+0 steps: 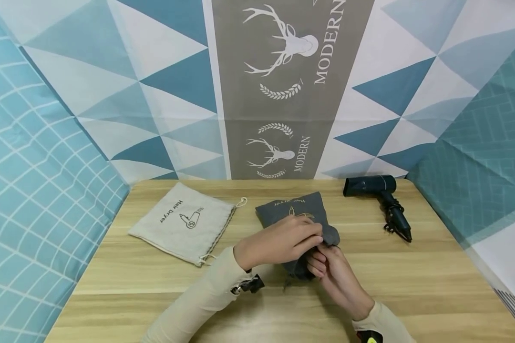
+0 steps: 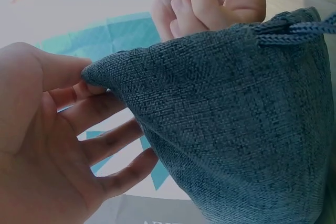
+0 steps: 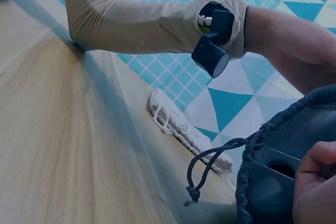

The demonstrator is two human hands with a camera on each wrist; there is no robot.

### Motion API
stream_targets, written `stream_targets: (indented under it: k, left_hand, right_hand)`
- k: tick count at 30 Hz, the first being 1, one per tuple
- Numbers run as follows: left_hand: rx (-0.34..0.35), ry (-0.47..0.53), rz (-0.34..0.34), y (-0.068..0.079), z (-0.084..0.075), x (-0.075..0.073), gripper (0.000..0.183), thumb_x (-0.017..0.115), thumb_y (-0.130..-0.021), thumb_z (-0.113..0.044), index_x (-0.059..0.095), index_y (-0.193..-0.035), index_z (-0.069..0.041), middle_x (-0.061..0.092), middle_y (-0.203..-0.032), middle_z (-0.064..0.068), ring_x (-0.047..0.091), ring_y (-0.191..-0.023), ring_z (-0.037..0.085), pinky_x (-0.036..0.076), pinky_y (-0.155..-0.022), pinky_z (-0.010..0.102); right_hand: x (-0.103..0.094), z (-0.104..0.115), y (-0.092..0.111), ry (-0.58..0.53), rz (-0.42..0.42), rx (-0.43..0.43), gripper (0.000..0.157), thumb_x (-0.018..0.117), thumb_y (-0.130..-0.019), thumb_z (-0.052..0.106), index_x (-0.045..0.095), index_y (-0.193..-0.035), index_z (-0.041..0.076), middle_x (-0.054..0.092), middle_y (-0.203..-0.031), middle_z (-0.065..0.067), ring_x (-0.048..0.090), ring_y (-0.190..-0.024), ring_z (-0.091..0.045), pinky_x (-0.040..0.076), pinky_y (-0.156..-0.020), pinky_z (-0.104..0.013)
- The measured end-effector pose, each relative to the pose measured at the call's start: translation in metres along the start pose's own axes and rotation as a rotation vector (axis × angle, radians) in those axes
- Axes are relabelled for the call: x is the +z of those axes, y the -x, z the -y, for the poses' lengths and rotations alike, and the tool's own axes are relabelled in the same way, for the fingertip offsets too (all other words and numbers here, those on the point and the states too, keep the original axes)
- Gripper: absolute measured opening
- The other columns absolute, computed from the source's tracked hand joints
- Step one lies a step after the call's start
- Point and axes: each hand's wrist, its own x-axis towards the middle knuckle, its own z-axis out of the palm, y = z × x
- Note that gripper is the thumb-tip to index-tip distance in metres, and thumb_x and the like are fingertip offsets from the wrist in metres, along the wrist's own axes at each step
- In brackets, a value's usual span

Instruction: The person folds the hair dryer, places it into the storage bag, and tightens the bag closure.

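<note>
A dark grey drawstring bag (image 1: pixel 292 209) with a gold "Hair Dryer" print lies partly under both hands. My left hand (image 1: pixel 283 240) reaches across it and pinches a corner of the fabric between thumb and forefinger; its other fingers (image 2: pixel 118 140) spread along the cloth. On the near right side, my right hand (image 1: pixel 339 276) grips the bag near its mouth with curled fingers. In the right wrist view the gathered mouth (image 3: pixel 244 182) gapes open, its knotted cord (image 3: pixel 194 192) dangling. A smooth dark shape with an oval hole shows inside; I cannot tell what it is.
To the left lies a flat beige drawstring bag (image 1: pixel 184 224) with a hair dryer print and white cords. A black hair dryer (image 1: pixel 373 186), its cord bundled around the handle, rests at the back right of the wooden table (image 1: pixel 412 295). Patterned sheets (image 1: pixel 171 85) rise behind.
</note>
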Motion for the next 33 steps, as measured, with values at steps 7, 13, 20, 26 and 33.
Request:
stream_targets:
  k: [7, 13, 20, 26, 33]
  left_hand:
    - [-0.023, 0.023, 0.030, 0.002, 0.003, 0.000, 0.024, 0.033, -0.098, -0.027, 0.042, -0.077, -0.021, 0.039, -0.066, -0.008, 0.042, -0.071, 0.002, 0.032, -0.062, 0.018]
    - [-0.040, -0.006, 0.052, 0.006, 0.004, 0.009, 0.024, 0.034, -0.098, -0.027, 0.042, -0.076, -0.021, 0.041, -0.065, -0.008, 0.049, -0.086, 0.003, 0.036, -0.069, 0.020]
    - [-0.037, -0.046, 0.069, 0.011, 0.009, 0.033, 0.021, 0.036, -0.097, -0.027, 0.049, -0.081, -0.023, 0.051, -0.081, -0.014, 0.048, -0.107, 0.008, 0.040, -0.088, 0.024]
    - [-0.057, -0.078, 0.150, 0.016, 0.011, 0.049, 0.023, 0.033, -0.098, -0.029, 0.053, -0.087, -0.025, 0.056, -0.100, -0.011, 0.046, -0.110, 0.007, 0.040, -0.087, 0.029]
    - [-0.067, -0.045, 0.163, 0.016, 0.017, 0.054, 0.024, 0.034, -0.098, -0.026, 0.055, -0.088, -0.022, 0.056, -0.104, -0.007, 0.048, -0.109, 0.007, 0.040, -0.091, 0.028]
  right_hand:
    - [-0.008, 0.003, 0.000, 0.014, 0.026, 0.090, 0.022, 0.038, -0.096, 0.033, 0.045, -0.090, 0.013, 0.031, -0.061, 0.002, 0.022, -0.050, -0.012, 0.026, -0.049, -0.024]
    - [-0.020, -0.001, 0.007, 0.045, 0.132, 0.118, 0.020, 0.033, -0.099, 0.025, 0.046, -0.103, 0.011, 0.036, -0.062, 0.001, 0.023, -0.049, -0.013, 0.028, -0.048, -0.023]
    - [-0.029, -0.012, 0.014, 0.234, -0.130, 0.174, 0.036, 0.050, -0.091, 0.033, 0.053, -0.105, 0.000, 0.039, -0.055, 0.002, 0.030, -0.041, -0.008, 0.027, -0.043, -0.022]
    - [-0.041, -0.021, 0.017, 0.229, -0.114, 0.236, 0.038, 0.049, -0.091, 0.033, 0.057, -0.107, -0.001, 0.049, -0.062, 0.002, 0.039, -0.046, -0.007, 0.033, -0.044, -0.021]
    - [-0.057, -0.017, 0.023, 0.082, 0.245, 0.324, 0.048, 0.026, -0.099, 0.032, 0.032, -0.135, 0.001, 0.052, -0.120, -0.019, 0.057, -0.099, -0.025, 0.050, -0.073, -0.035]
